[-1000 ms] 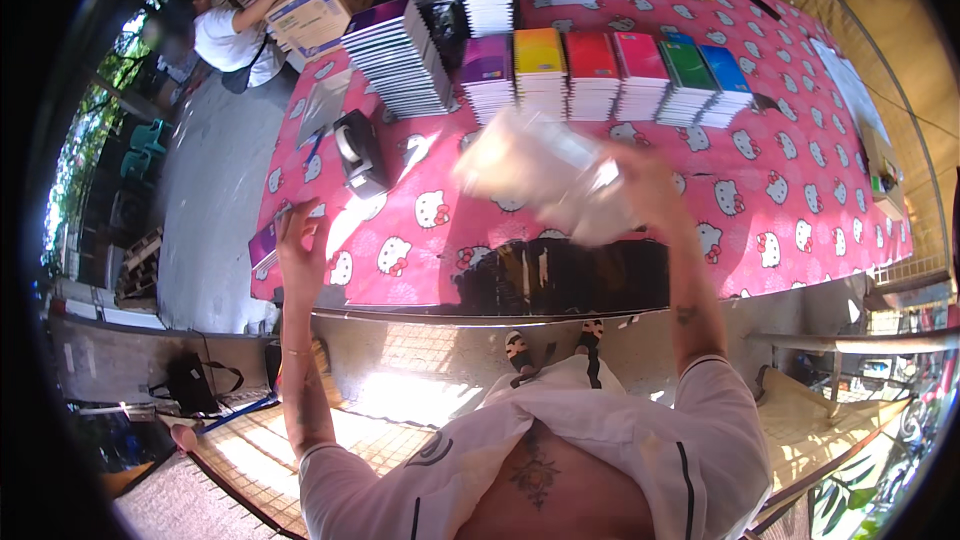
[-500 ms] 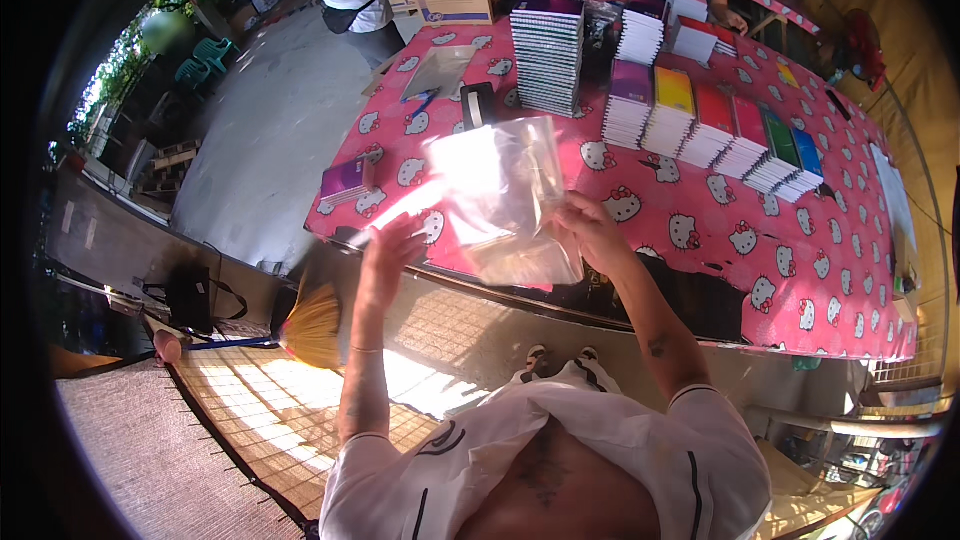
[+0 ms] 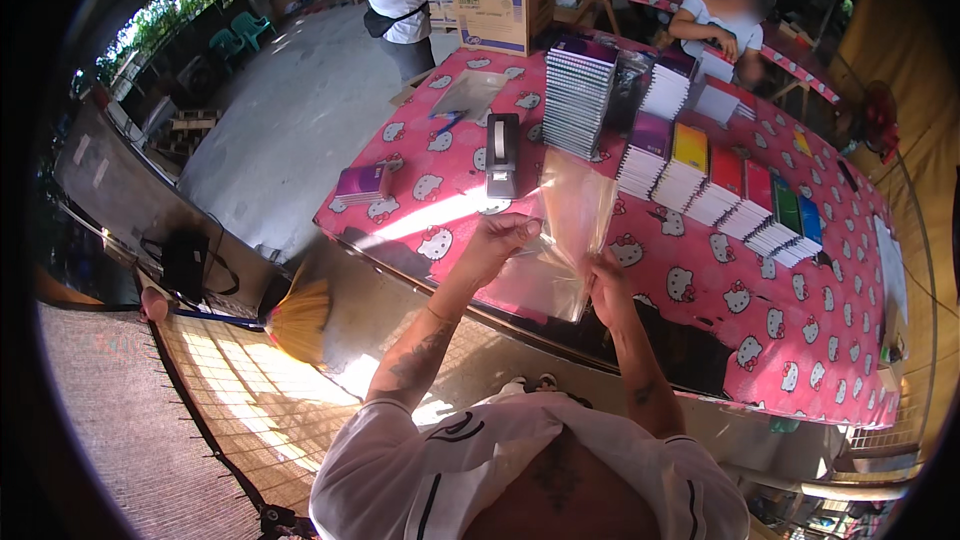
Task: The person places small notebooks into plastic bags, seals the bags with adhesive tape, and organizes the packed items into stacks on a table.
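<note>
Over the near edge of the table I hold a clear plastic bag (image 3: 577, 202) upright between both hands. My left hand (image 3: 503, 246) pinches its left edge between thumb and fingers. The bag's lower right side is gripped in my right hand (image 3: 609, 290), with the fingers closed and the plastic creased beside them. Just beyond the bag stands a black tape dispenser (image 3: 502, 165). A tall stack of purple spiral notebooks (image 3: 578, 100) rises behind it. Right of the bag runs a row of notebook stacks with purple, yellow (image 3: 690, 148), red, green and blue covers.
A pink patterned cloth (image 3: 690, 340) covers the table. Small purple notebooks (image 3: 363, 183) lie at its left, near a clear sheet (image 3: 470, 93) and blue pen. One person stands by a cardboard box (image 3: 490, 18); another sits at the far right. A broom (image 3: 300, 325) lies left below.
My left hand has moved right and closed on the bag's edge; before, it was open and apart from it. The bag has shifted right and down, uncovering the tape dispenser. My view has shifted.
</note>
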